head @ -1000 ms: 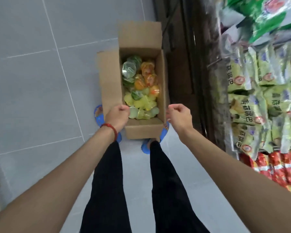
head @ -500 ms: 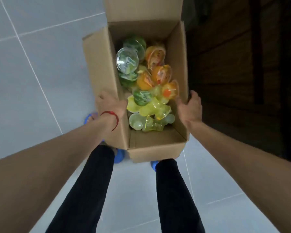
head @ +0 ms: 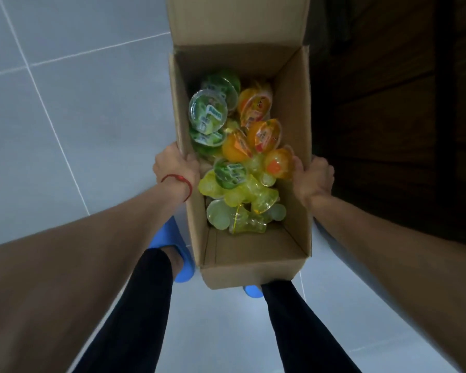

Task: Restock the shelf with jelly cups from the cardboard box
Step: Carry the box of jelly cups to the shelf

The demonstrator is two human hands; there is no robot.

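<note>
Printed labels on the jelly cups [head: 207,111] lids carry white characters, too blurred to read. The cardboard box [head: 296,109] shows no legible marking.

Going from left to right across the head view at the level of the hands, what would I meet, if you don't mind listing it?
Grey tiled floor → left hand on the box's left wall → jelly cups inside the cardboard box → right hand on its right wall → dark wooden shelf base.
</note>
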